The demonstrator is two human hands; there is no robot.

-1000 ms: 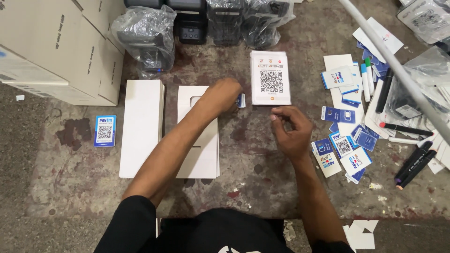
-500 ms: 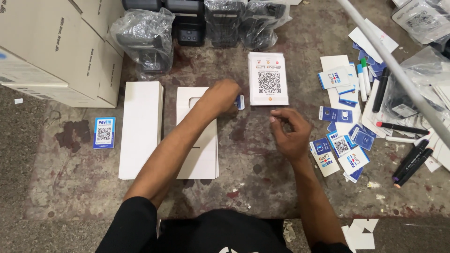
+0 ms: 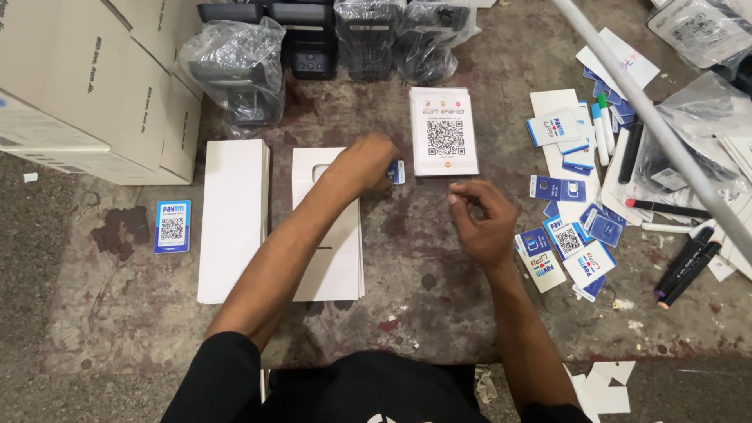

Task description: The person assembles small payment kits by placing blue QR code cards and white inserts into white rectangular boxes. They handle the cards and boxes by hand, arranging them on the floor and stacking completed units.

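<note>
Down on the stained bench (image 3: 439, 313), the left hand (image 3: 364, 163) pinches a small blue-and-white card (image 3: 396, 172), its grip pressed together on it just left of the white code placard (image 3: 444, 131); most of the card is hidden behind the fingers. The right hand (image 3: 482, 219) hovers near with fingers curled inward; whether they pinch anything cannot be told. White sleeves (image 3: 233, 219) lie under the left forearm.

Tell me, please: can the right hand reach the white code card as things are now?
Probably yes. The right hand hovers just below the white code card, with only bare table between them; the left hand sits to the card's side, not across it.
</note>
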